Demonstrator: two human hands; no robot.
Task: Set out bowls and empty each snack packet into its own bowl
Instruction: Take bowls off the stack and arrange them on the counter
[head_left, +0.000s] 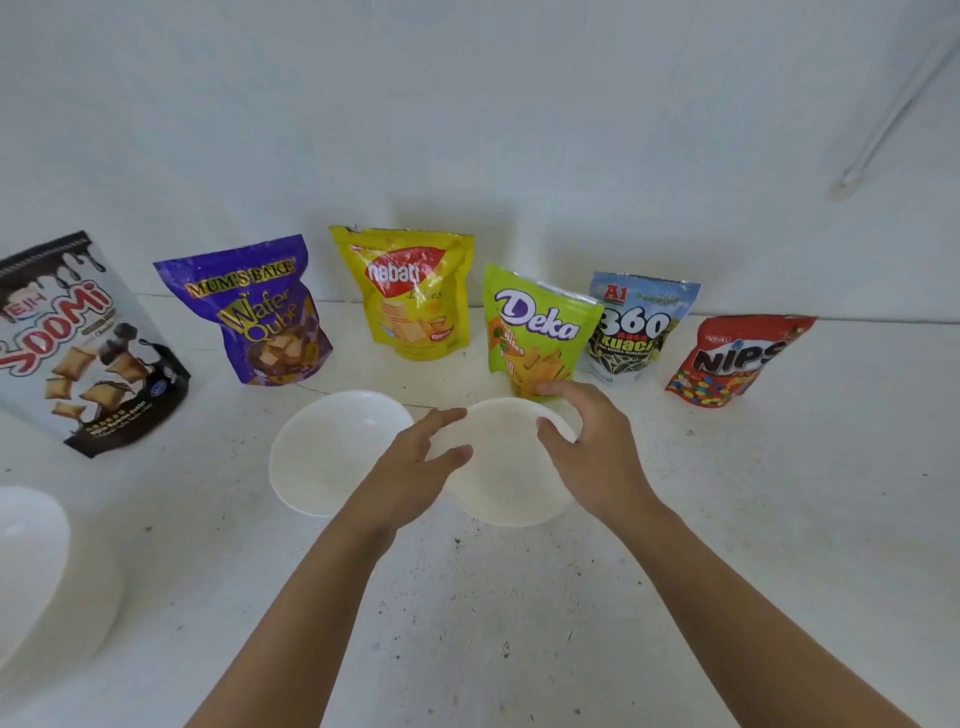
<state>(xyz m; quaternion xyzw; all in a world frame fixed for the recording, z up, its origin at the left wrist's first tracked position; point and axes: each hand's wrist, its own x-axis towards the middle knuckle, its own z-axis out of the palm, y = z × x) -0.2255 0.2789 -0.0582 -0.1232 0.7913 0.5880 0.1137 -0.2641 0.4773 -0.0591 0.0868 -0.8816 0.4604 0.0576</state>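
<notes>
You're facing the packet row (410, 296) standing along the table's (727, 519) back edge; before it the left bowl (332, 457) is sitting beside the right bowl (509, 483), the bowl stack (31, 571) at the left edge.

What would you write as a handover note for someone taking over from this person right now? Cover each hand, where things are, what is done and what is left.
Right hand: grips the right rim of the second bowl.
Left hand: fingers fairly straight against its left rim.
First bowl sits to its left, empty. Spare bowls are stacked far left.
Packets in a row behind: Soomi, Wafer Qube, Nabati, Deka, 360 Kuaci, Nips.
Done: two bowls out.
Left: four more bowls, then empty every packet.
</notes>
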